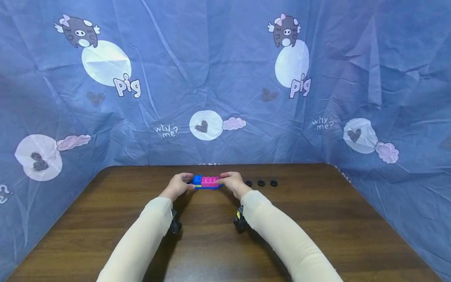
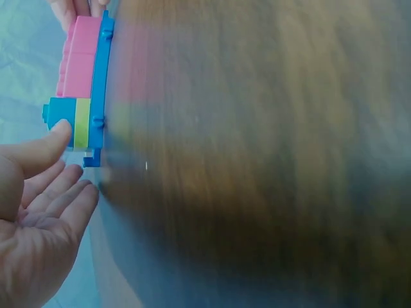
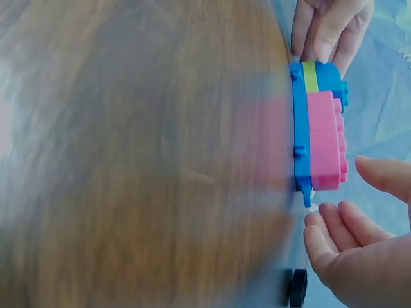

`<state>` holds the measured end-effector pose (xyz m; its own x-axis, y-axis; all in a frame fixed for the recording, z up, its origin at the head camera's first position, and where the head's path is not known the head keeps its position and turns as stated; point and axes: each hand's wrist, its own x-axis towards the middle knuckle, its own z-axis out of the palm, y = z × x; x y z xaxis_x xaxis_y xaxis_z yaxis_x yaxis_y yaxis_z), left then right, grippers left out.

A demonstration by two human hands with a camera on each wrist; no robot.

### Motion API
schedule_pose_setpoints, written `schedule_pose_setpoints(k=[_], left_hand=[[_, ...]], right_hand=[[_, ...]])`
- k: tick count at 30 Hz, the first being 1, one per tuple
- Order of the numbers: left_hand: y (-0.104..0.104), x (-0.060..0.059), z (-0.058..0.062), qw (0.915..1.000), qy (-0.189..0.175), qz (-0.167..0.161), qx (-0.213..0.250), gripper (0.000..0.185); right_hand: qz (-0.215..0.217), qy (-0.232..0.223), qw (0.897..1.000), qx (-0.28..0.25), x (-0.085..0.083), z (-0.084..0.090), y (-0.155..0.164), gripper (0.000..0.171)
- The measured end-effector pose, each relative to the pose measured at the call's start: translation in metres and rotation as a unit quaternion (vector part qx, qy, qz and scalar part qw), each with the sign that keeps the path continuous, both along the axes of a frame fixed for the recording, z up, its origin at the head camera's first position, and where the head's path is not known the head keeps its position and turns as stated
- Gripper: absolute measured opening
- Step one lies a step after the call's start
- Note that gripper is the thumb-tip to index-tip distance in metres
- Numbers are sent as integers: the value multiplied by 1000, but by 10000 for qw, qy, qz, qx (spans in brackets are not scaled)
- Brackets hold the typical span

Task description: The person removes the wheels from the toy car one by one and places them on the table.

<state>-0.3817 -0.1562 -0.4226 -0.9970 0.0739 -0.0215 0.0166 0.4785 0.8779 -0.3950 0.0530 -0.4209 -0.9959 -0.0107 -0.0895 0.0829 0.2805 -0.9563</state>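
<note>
In the head view a toy car of building blocks (image 1: 210, 182) stands crosswise at the back of the table between the two hands. It has a blue base (image 3: 301, 128), pink studded blocks (image 3: 325, 141), a blue block (image 2: 62, 114) and a yellow-green layer (image 2: 82, 122). My left hand (image 1: 177, 185) is at the car's left end, its thumb (image 2: 60, 131) overlapping the blue block and its other fingers loosely extended past the end. My right hand (image 1: 233, 182) is at the opposite end, thumb (image 3: 379, 173) and fingers spread apart, fingertips close to the base's tip.
Three black wheels (image 1: 261, 183) lie in a row on the table (image 1: 208, 235), just right of the right hand. Behind the table's back edge hangs a blue printed cloth (image 1: 225, 145). Dark wrist devices (image 1: 240, 219) hang beneath both sleeves.
</note>
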Motion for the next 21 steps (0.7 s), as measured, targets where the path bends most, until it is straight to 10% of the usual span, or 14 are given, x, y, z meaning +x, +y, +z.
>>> schedule_pose_setpoints(k=[21], left_hand=[[2, 14, 36, 9929, 999, -620, 183, 50]], right_hand=[[225, 483, 9986, 7, 8, 35, 37, 34]])
